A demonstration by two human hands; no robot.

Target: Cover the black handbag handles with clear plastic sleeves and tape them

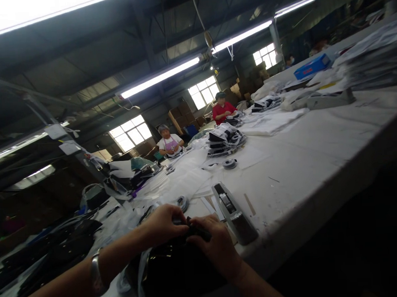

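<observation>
Close together at the near table edge, my left hand [165, 221] and my right hand [214, 238] pinch a small dark strap-like piece [200, 231]. Its exact kind is too dim to make out. Below the hands lies a large black item [179, 275] with a few shiny spots, possibly a bag, with a pale strip along its left side. Both sets of fingers are closed, thumbs towards each other. A grey tape dispenser [238, 220] stands just right of my right hand. Behind my left hand is a grey coiled roll [182, 203].
The long white table [297, 169] runs away to the right. Stacked black-and-white goods [225, 140], another coil [229, 164] and a blue box [312, 66] lie on it. Dark items [63, 246] are heaped left. Two co-workers, in a red top [221, 112] and a lilac apron [171, 144], work farther back.
</observation>
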